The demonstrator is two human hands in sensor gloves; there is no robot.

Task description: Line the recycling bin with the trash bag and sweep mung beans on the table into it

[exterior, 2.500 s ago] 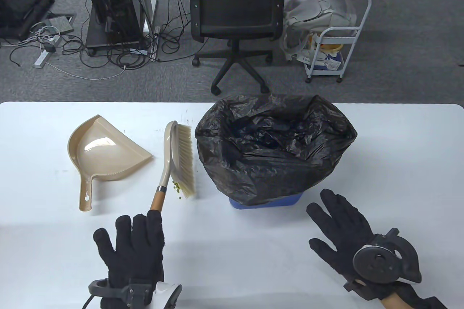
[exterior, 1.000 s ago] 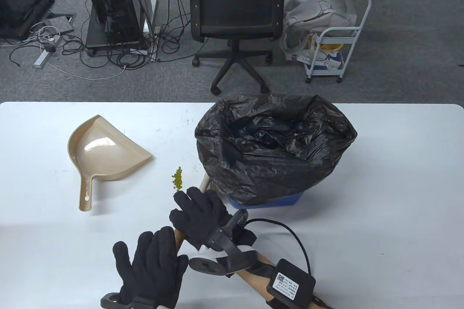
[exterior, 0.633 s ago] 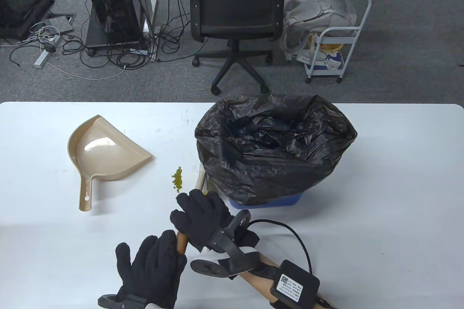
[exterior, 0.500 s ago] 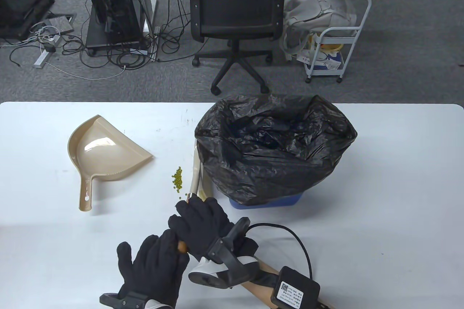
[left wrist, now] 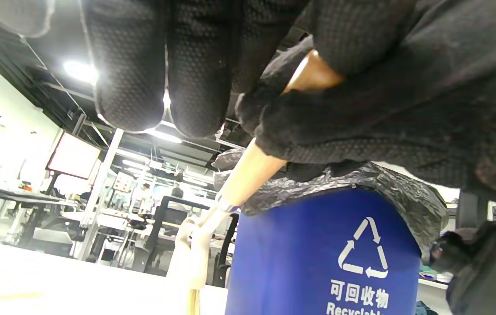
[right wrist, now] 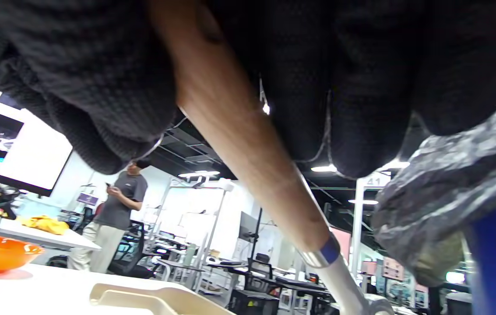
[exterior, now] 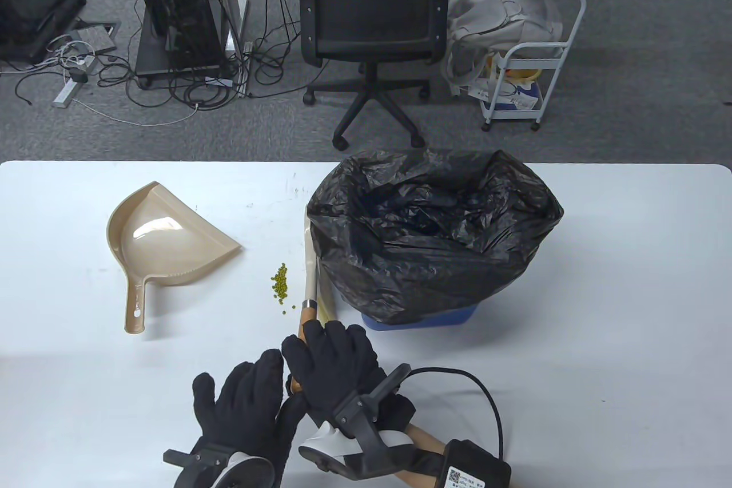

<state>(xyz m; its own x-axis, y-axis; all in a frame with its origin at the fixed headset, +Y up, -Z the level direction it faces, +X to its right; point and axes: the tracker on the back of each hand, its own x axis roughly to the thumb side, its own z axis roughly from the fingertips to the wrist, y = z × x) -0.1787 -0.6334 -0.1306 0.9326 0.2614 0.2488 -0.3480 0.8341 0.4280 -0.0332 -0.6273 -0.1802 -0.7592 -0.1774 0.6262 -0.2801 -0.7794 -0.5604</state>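
From above I see my right hand point(exterior: 334, 365) wrapped around the wooden handle of the brush point(exterior: 309, 276), whose pale neck runs toward 12 o'clock, tight along the black trash bag point(exterior: 434, 230). My left hand point(exterior: 246, 402) lies just beside it at 9 o'clock, fingers mostly straight; whether it has hold of the handle I cannot tell from above.

The left wrist view adds that the left fingers point(left wrist: 164, 65) hang straight with nothing in them, while the right hand's knuckles curl round the handle. It also shows the face of the recycling bin point(left wrist: 322, 258), blue with a white triangle mark, and the bag folded over its rim. The right wrist view shows the metal ferrule point(right wrist: 320, 253) just clear of my fingers, and the dustpan point(right wrist: 151, 299) low on the bench.

The mung beans point(exterior: 279, 284) sit in a small cluster at 11 o'clock from the right hand, near the brush neck but apart from it. The dustpan lies well apart toward 10 o'clock, with bare bench point(exterior: 629, 282) between it and the beans. The bin crowds the brush at 3 o'clock.
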